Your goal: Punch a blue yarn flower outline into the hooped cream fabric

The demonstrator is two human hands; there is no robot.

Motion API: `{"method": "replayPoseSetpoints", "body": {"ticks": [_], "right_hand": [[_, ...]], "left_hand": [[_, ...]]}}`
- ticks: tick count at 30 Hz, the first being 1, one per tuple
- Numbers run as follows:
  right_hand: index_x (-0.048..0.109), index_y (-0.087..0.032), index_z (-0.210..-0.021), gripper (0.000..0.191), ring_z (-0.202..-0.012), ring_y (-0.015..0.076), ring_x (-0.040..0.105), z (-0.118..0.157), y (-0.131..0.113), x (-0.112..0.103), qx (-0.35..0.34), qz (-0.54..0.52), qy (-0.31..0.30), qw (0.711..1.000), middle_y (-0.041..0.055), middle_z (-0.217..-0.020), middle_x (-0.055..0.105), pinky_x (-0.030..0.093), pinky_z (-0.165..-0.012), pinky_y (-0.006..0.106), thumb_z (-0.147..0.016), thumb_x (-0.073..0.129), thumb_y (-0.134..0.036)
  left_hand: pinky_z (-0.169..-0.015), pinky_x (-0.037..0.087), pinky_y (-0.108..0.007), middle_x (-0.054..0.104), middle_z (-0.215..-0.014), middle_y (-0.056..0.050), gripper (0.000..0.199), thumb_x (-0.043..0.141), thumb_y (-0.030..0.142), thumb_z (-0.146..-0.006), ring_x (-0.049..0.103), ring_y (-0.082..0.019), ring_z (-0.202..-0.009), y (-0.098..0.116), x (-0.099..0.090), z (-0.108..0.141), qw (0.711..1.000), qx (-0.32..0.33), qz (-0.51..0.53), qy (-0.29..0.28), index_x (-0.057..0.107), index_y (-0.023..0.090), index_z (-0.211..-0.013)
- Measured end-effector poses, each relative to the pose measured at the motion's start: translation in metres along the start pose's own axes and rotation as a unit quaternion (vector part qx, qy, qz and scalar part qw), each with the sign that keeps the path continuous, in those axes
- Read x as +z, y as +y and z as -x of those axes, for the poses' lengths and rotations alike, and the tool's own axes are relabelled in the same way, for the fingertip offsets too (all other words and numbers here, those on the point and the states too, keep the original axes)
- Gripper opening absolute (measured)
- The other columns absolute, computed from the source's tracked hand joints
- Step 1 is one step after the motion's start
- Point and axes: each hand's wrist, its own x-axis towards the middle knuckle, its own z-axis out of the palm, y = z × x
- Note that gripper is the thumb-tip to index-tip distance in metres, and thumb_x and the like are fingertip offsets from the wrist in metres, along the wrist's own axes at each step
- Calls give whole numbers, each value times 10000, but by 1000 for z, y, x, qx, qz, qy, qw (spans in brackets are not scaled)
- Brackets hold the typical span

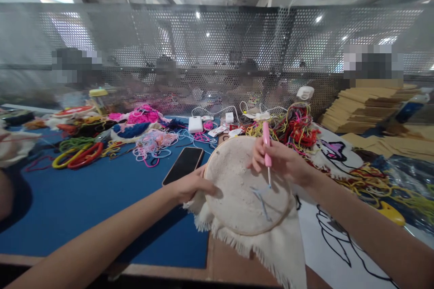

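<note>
While the left hand (195,185) clamps the near-left side of a round hoop (244,234), I note its thumb lying flat over the stretched cream cloth (232,207); the fingers underneath are hidden from me. Right hand (280,159) apart from the left, over the far-right part of the hoop, thumb and fingers closed around a pink-handled tool (266,132). Tool nearly upright, thin metal shaft pointing down. Whether its tip touches the cloth, I cannot tell. A short line of light blue yarn (260,198) lies on the cloth just below that tip.

Hoop sits at the centre of my view, tilted, above the right edge of a blue mat (77,216); frayed cloth hangs from its near side. Dark-screened phone (183,165) on the mat, just beyond the left hand. Bright pink yarn (145,114) heaped farther back on the left; red yarn (298,131) behind the right hand. Under the right forearm I see a white sheet (315,257) with black line drawing. Stack of brown packets (359,106) at far right, before a perforated screen (217,45).
</note>
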Motion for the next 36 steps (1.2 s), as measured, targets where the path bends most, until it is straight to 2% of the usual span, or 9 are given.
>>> {"method": "replayPoseSetpoints", "body": {"ticks": [4,9,13,20,24,27,30,32,36], "right_hand": [[487,-171,-718,239,-631,110,559,1,9,6,3,20,-45,999,-45,-631,497,394,-934,413,-811,631,-336],[488,-173,-756,201,-684,120,582,5,13,18,61,44,-115,991,-47,-620,516,343,-996,457,-836,603,-318],[483,-187,-748,204,-739,128,578,6,14,24,13,1,-71,997,-44,-645,508,384,-958,455,-825,618,-319],[523,-201,-741,184,-741,131,591,3,-1,18,-102,41,19,994,-39,-660,531,348,-1007,412,-798,650,-322],[520,-202,-736,177,-748,126,588,2,-6,11,-117,40,27,992,-41,-665,527,338,-1020,401,-802,646,-307],[512,-195,-761,184,-748,130,589,3,4,11,-70,52,-16,996,-39,-665,529,355,-992,410,-821,621,-331],[509,-178,-785,186,-742,139,582,5,14,16,49,98,-93,990,-28,-642,531,386,-936,415,-843,590,-335],[513,-174,-795,183,-751,143,578,5,15,18,75,126,-105,984,-22,-642,534,399,-912,408,-851,577,-335],[525,-190,-763,180,-749,129,562,2,2,13,-88,138,21,986,-22,-688,541,380,-951,390,-840,593,-337]], "left_hand": [[-666,539,-345,710,-832,-72,755,640,7,-475,670,-238,-732,-1,-1,3,1000,-11,4,-5,501,145,-1205],[-665,537,-332,697,-836,-70,646,639,4,-470,651,-215,-719,3,0,5,999,-8,-30,-6,568,128,-1101],[-628,530,-299,681,-862,-53,606,638,-17,-501,639,-200,-724,9,0,6,999,22,-46,-11,574,166,-1075],[-638,498,-278,656,-848,-29,638,644,8,-522,599,-171,-726,15,-1,9,994,41,-97,-11,567,174,-1134],[-653,489,-289,647,-875,-36,696,652,29,-522,593,-187,-760,15,-3,9,993,41,-110,-8,535,179,-1192],[-641,491,-293,649,-872,-44,658,650,26,-521,594,-184,-739,15,-3,9,993,31,-111,-4,554,167,-1157],[-611,487,-274,652,-818,-33,558,652,22,-516,587,-159,-681,17,-2,10,993,27,-115,-1,598,152,-1057],[-606,486,-269,653,-797,-29,507,654,27,-518,585,-151,-663,17,-2,9,993,26,-112,-7,609,150,-1008],[-637,494,-284,655,-831,-39,562,642,16,-507,598,-180,-725,12,-2,7,996,36,-82,-8,595,161,-1048]]}}
